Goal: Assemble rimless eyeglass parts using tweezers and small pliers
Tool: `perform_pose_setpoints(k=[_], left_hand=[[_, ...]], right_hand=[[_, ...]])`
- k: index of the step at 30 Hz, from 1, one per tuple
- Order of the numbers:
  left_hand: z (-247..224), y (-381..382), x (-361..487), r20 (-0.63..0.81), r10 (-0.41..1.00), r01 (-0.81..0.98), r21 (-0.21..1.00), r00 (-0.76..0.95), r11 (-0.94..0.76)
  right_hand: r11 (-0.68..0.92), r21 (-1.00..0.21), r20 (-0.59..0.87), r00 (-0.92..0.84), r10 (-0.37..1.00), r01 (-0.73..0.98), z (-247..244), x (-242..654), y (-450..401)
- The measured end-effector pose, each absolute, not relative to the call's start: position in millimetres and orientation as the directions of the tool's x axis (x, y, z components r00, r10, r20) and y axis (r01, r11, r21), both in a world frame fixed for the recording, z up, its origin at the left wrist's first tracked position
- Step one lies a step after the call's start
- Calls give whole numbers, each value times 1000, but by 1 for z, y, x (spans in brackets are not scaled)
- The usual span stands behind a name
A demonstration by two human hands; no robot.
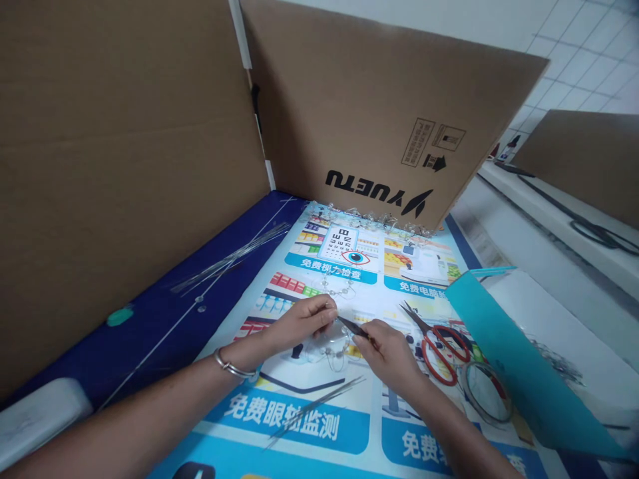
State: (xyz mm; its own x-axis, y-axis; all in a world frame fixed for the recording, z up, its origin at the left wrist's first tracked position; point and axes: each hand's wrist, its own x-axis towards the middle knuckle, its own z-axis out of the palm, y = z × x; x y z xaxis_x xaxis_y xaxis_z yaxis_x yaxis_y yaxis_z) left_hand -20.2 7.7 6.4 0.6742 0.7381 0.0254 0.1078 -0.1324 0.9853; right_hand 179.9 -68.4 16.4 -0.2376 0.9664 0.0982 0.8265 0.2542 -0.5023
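The right hand (389, 352) is gripping a pair of pliers (353, 327), fingers curled round the handles, with the dark nose pointing at the other hand's fingertips. The left hand (310, 320) is pinching thumb and fingers tightly together on what seems to be the beaded wire (328, 351); the fingers are hiding the exact spot, and the wire is too fine to follow there. The rest of the piece is hanging or lying just under the hands, over the printed mat (289, 459).

The pliers are working very near the fingertips, so a slip of the nose could be nipping skin, and squeezing too hard could be cracking a bead or snapping the wire. A loosening left pinch could be letting beads slide off an open end.

Toward the body, loose wires (314, 411) are lying on the mat, where a lowering forearm could be scattering or bending them. To the right, the scissors (433, 332) are lying with blades parted, points facing away, near the right hand; a careless reach could be meeting an edge. Beside them a roll (503, 407) is resting near the teal box (519, 359). Farther out, more beaded pieces (374, 218) are crowding the foot of the cardboard (389, 100), where a knock could be tangling them.
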Motion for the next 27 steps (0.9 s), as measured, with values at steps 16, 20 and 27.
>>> perform_pose_setpoints(k=[16, 20, 27], left_hand=[[4, 8, -20, 83, 763, 185, 948, 641, -258], [9, 6, -21, 127, 764, 230, 911, 633, -342], [14, 5, -23, 210, 731, 278, 829, 649, -485]], right_hand=[[249, -623, 11, -310, 951, 742, 21, 184, -63], [260, -574, 33, -295, 955, 776, 21, 184, -63], [285, -522, 61, -299, 952, 804, 24, 184, -66]])
